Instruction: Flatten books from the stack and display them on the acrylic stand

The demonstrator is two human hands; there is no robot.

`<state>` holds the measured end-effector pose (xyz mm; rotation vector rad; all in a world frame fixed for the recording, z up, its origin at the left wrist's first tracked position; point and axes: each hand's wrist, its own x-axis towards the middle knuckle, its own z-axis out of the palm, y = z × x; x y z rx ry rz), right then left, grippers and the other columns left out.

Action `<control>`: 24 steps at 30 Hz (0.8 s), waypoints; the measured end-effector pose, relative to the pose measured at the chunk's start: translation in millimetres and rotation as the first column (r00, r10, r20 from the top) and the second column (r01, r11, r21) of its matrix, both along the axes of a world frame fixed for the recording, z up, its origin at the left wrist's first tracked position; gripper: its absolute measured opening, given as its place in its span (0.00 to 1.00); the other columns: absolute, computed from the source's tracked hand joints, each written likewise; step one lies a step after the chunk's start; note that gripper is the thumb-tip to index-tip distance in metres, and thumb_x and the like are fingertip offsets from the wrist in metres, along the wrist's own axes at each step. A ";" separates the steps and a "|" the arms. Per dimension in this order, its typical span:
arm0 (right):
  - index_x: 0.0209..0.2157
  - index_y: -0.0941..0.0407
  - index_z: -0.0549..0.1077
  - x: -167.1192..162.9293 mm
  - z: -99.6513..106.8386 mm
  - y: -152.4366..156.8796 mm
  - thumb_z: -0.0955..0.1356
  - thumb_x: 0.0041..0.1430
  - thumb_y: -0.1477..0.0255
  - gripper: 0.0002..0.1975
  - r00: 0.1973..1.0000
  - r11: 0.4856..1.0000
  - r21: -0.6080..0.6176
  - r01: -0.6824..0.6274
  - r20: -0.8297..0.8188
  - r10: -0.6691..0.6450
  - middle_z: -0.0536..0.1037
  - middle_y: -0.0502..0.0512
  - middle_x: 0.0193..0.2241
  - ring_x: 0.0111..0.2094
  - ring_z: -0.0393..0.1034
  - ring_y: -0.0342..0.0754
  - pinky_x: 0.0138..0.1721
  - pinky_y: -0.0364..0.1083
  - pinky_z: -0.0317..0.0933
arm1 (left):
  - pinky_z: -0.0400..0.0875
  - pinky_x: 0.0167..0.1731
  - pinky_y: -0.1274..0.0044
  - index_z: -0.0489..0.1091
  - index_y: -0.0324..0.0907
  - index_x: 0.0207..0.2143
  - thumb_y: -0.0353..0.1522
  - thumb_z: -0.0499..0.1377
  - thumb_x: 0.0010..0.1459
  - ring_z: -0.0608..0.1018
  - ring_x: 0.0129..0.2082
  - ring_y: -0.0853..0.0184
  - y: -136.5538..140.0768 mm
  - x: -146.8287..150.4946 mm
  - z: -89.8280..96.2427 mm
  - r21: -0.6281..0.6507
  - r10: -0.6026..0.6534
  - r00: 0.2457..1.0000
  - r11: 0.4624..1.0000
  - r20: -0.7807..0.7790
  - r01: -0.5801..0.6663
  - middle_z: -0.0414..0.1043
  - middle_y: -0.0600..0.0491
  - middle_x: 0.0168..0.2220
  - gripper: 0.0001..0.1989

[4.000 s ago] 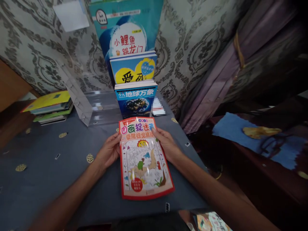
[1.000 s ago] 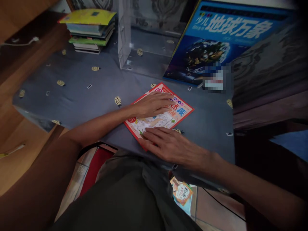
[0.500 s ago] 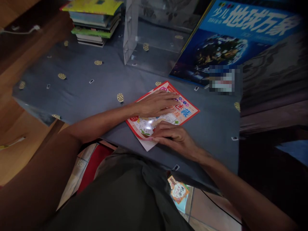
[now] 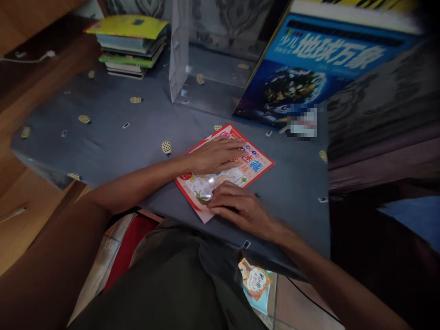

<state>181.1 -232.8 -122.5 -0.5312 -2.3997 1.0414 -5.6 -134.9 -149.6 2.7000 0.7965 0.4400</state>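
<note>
A thin booklet with a red border and colourful printed characters lies aslant near the table's front edge. My left hand rests flat across its upper left part, fingers stretched out, covering some of the title. Over the lower right edge, my right hand has bent fingers, with thumb and fingertips brought together on the cover near the bottom corner. What lies right under those fingertips is hidden. A bright glare spot shows on the cover's picture between both hands.
The table has a grey pineapple-print cloth. Behind stand a book stack, a clear plastic rack and an upright blue book with a globe. A pixelated item lies at its foot. A colourful packet is below the table.
The booklet's lower corner, curled up at my right fingertips before, now lies flatter. My left hand stays on the cover. The view has shifted slightly upward and to the right.
</note>
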 end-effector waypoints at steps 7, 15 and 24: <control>0.49 0.54 0.79 47.1 -15.3 38.4 0.63 0.72 0.68 0.14 0.911 0.856 0.423 0.299 0.140 -0.387 0.81 0.62 0.49 0.52 0.73 0.58 0.55 0.63 0.65 | 0.58 0.68 0.62 0.67 0.38 0.62 0.37 0.47 0.74 0.66 0.68 0.61 -5.1 2.9 2.7 0.082 0.009 1.000 0.997 0.012 -0.010 0.66 0.41 0.66 0.21; 0.52 0.57 0.78 69.2 -15.8 27.1 0.63 0.71 0.67 0.16 0.836 0.770 0.465 0.437 0.107 -0.539 0.80 0.66 0.50 0.49 0.74 0.59 0.51 0.62 0.70 | 0.62 0.67 0.66 0.66 0.38 0.63 0.36 0.48 0.74 0.68 0.67 0.63 5.7 -6.5 10.2 0.103 -0.099 0.995 0.989 -0.028 0.102 0.69 0.43 0.64 0.21; 0.54 0.53 0.77 85.2 -8.3 8.6 0.68 0.69 0.70 0.14 0.945 0.911 0.348 0.220 0.154 -0.287 0.81 0.61 0.51 0.50 0.76 0.53 0.51 0.57 0.72 | 0.75 0.57 0.64 0.74 0.37 0.53 0.38 0.49 0.73 0.79 0.57 0.58 24.6 -25.1 20.5 0.269 -0.167 0.985 0.948 -0.034 0.170 0.78 0.40 0.54 0.19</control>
